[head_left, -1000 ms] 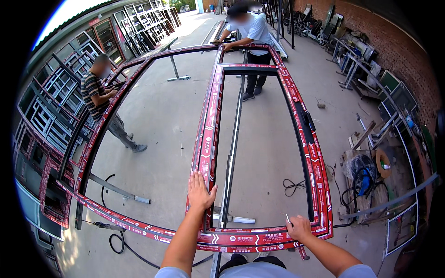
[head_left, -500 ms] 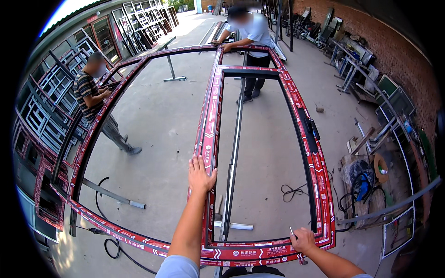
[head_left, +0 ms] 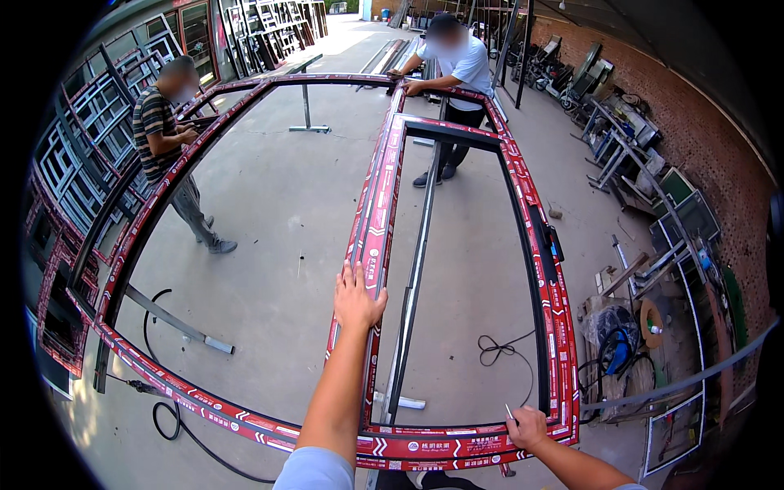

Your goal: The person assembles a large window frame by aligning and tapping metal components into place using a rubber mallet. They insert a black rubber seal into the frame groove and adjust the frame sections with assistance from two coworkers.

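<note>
A large window frame [head_left: 380, 229] wrapped in red protective film lies flat in front of me, divided by a long middle bar. My left hand [head_left: 357, 302] rests on that bar, palm down with fingers stretched out. At the near right corner my right hand [head_left: 527, 428] is closed around a slim tool, whose thin metal tip [head_left: 508, 408] sticks out past the fingers; its handle is hidden in the grip. A smaller black-edged sash [head_left: 449, 131] forms the right section, with a black fitting [head_left: 553, 242] on its right side.
At the far end a person in a white shirt [head_left: 465, 65] touches the frame; another in a striped shirt [head_left: 155, 122] stands to the left. Cables [head_left: 498, 347], metal bars [head_left: 180, 321] and a wrapped bundle [head_left: 608, 331] lie on the floor. Frames [head_left: 269, 37] lean at the back.
My view has turned slightly, so the scene sits a little differently. Both hands keep their places on the frame, the left flat and the right gripping the slim tool.
</note>
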Demonstrator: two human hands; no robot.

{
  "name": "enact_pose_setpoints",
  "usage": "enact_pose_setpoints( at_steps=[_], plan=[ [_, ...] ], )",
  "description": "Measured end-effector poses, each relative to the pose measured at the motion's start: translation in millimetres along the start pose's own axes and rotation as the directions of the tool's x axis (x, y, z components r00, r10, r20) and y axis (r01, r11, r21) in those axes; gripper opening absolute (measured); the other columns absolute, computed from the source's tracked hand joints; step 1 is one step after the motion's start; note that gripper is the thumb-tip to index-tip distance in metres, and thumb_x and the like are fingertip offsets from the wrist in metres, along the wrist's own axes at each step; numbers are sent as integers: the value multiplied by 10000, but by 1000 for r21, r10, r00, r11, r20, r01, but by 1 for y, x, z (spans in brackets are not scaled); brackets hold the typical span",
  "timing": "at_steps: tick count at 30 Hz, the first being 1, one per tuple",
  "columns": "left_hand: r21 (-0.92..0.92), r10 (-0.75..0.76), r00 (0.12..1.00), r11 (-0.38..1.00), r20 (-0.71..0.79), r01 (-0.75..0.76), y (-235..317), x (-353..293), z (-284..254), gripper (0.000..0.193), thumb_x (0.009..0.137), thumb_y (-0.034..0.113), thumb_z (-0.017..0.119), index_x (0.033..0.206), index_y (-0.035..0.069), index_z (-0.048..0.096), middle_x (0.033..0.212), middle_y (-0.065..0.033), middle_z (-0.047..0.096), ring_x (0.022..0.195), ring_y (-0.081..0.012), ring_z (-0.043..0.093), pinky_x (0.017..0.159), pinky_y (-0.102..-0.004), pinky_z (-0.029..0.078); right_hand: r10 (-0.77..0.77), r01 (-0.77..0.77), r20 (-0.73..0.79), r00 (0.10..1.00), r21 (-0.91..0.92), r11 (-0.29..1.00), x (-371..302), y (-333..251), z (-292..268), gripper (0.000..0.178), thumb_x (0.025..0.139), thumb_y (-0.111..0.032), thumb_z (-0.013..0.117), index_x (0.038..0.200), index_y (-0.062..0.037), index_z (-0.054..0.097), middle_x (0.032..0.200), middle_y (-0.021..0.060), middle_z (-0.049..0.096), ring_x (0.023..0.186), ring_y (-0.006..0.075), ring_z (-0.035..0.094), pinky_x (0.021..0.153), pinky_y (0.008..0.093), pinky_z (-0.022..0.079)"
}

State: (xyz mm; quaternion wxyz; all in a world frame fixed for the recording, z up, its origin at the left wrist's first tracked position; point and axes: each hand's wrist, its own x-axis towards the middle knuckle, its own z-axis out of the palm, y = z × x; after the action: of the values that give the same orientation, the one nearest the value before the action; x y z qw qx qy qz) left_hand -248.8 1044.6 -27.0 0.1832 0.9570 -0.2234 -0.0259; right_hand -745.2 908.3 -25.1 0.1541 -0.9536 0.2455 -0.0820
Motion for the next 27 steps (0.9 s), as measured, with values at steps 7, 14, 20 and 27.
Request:
enact_pose_setpoints(
  at_steps=[7,14,20,27],
  plan=[
    [35,64,998,997,5,-64,-12,-32,-3,951,979,626,559,1691,61,276,1767,-177,222,1594,-402,283,1302,-452,261,-47,46,-81,996,-24,999,-6,5,6,262,909,-208,707,707,-75,605,663,138,601,672,378,627,581,540,480],
    [54,101,990,993,103,-107,-40,-119,-17,942,1025,655,441,1709,53,200,1786,-153,173,1644,-390,133,1338,-444,146,-110,115,-195,975,14,993,-10,5,3,233,927,-188,695,751,-59,615,751,141,629,751,376,640,638,526,494],
    [-66,60,995,996,78,-55,-61,-223,-31,968,997,628,543,1667,-19,279,1757,-241,203,1634,-442,130,1323,-523,153,-185,202,-362,914,9,979,-11,7,8,250,928,-189,704,737,-64,601,766,121,598,760,355,623,661,498,494],
    [-159,463,832,837,-304,-524,-9,-447,-84,587,935,185,746,1467,10,571,1536,-247,536,1419,-457,508,1187,-534,403,-192,345,-566,802,176,922,-92,-22,-21,281,861,-159,773,708,-71,555,781,91,592,745,313,597,639,459,450]
  ],
)
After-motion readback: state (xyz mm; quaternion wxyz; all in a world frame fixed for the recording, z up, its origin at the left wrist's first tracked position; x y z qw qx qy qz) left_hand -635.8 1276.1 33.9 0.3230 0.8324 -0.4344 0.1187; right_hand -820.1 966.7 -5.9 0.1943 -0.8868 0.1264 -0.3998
